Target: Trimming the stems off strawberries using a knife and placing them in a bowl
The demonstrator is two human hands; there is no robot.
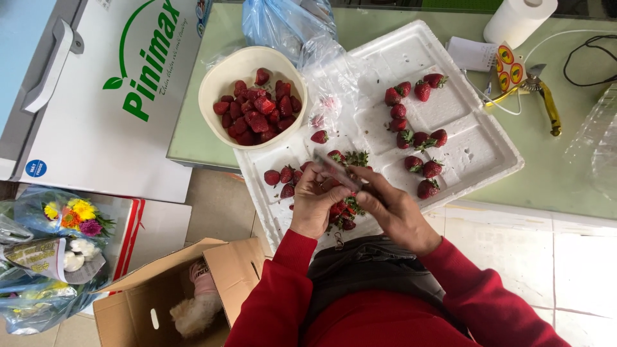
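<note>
The left hand [313, 207] closed its grip on a strawberry [329, 185], mostly hidden by the fingers. The right hand [398, 215] gripped a small knife [335, 169] whose long axis ran from near right to far left, the blade crossing over the fruit. Both hands met above the near edge of the white foam tray [479, 151] on the desk [546, 180]. The cutting edge could not be made out. A bowl [225, 74] of trimmed berries stood far left.

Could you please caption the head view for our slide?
Left hand and right hand trim a strawberry with a knife over a foam tray.
</note>
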